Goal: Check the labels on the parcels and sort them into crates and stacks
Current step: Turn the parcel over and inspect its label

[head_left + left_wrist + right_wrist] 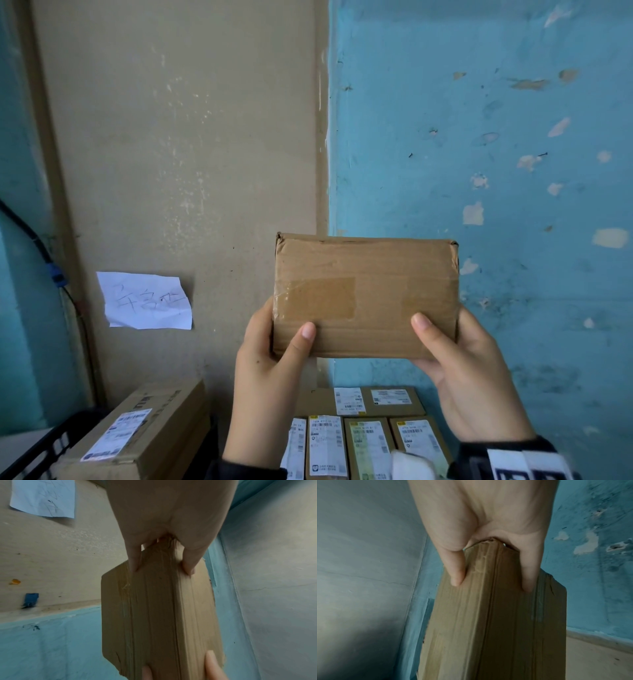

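Held parcel: a flat brown cardboard box (365, 294) with clear tape on its near face, raised upright before the wall, above the stacks; no label shows on this face.
Left hand (270, 373): pinches the box's lower left corner, thumb on the near face, fingers behind.
Right hand (469, 373): pinches the lower right corner likewise.
Below: small labelled cardboard parcels (368, 442) in rows.
Near left: long labelled cardboard carton (137, 435) beside a black plastic crate (37, 452).
Wall: white handwritten paper note (145, 301), left of the box.
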The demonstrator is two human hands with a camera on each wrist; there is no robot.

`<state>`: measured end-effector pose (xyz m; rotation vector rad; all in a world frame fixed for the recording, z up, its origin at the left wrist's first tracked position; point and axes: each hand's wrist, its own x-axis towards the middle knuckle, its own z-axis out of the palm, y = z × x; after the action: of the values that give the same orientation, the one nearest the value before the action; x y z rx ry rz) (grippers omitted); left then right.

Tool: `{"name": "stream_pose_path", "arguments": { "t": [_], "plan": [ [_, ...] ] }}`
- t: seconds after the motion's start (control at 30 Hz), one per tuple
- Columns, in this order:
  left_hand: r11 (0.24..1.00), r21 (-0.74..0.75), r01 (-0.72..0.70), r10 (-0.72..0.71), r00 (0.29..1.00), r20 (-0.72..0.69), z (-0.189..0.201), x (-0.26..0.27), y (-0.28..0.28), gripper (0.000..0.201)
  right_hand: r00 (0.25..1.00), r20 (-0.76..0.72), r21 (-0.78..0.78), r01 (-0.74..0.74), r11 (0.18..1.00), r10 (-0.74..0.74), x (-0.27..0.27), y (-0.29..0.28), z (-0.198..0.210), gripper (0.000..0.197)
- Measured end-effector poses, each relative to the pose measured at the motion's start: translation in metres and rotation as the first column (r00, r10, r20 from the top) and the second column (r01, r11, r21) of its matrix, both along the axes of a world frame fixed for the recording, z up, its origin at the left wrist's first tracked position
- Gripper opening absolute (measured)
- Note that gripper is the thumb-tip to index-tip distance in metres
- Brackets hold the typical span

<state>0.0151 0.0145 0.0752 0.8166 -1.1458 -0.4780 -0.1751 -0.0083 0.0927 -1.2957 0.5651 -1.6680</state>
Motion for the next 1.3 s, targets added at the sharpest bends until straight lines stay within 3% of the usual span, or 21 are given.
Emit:
{"name": "stream_pose_path", "arguments": {
  "t": [0.23, 0.43, 0.6, 0.73, 0.8, 0.97, 1.1, 1.2, 1.3],
  "plan": [
    [0.999, 0.001, 0.051, -0.051, 0.998, 0.048, -0.002, -0.001, 0.001, 0.04, 0.996, -0.001, 0.062, 0.089, 0.994, -0.089, -0.002, 0.005, 0.004, 0.073],
    [1.0, -0.01, -0.004, 0.005, 0.994, 0.112, -0.006, -0.001, 0.001, 0.054, 0.985, 0.039, 0.288, 0.148, 0.946, -0.166, -0.005, 0.007, 0.012, 0.046],
    [1.0, -0.013, 0.0, 0.002, 0.991, 0.131, -0.004, -0.004, 0.003, 0.061, 0.982, 0.061, 0.365, 0.146, 0.92, -0.179, -0.008, 0.007, 0.01, 0.074],
    [1.0, 0.002, 0.016, -0.016, 0.994, 0.112, -0.003, -0.006, 0.004, 0.063, 0.981, 0.034, 0.36, 0.164, 0.918, -0.189, -0.01, 0.007, 0.01, 0.056],
    [1.0, -0.009, 0.008, -0.007, 0.993, 0.121, -0.002, -0.007, 0.006, 0.06, 0.983, 0.046, 0.358, 0.152, 0.921, -0.18, -0.009, 0.008, 0.011, 0.049],
    [0.999, -0.055, -0.003, 0.011, 0.989, 0.146, 0.003, -0.006, 0.01, 0.063, 0.986, 0.125, 0.398, 0.052, 0.916, -0.11, -0.008, 0.009, 0.012, 0.066],
    [0.996, -0.08, 0.023, -0.01, 0.987, 0.162, 0.002, -0.005, 0.011, 0.061, 0.979, 0.184, 0.417, 0.005, 0.909, -0.09, -0.008, 0.009, 0.013, 0.053],
    [0.993, -0.106, 0.044, -0.032, 0.993, 0.111, 0.005, -0.006, 0.014, 0.052, 0.971, 0.22, 0.433, -0.013, 0.901, -0.091, -0.007, 0.008, 0.012, 0.035],
    [0.993, -0.106, 0.044, -0.049, 0.998, -0.049, 0.004, -0.005, 0.012, 0.039, 0.963, 0.25, 0.414, -0.012, 0.91, -0.101, -0.006, 0.007, 0.011, 0.026]
  ]
}}
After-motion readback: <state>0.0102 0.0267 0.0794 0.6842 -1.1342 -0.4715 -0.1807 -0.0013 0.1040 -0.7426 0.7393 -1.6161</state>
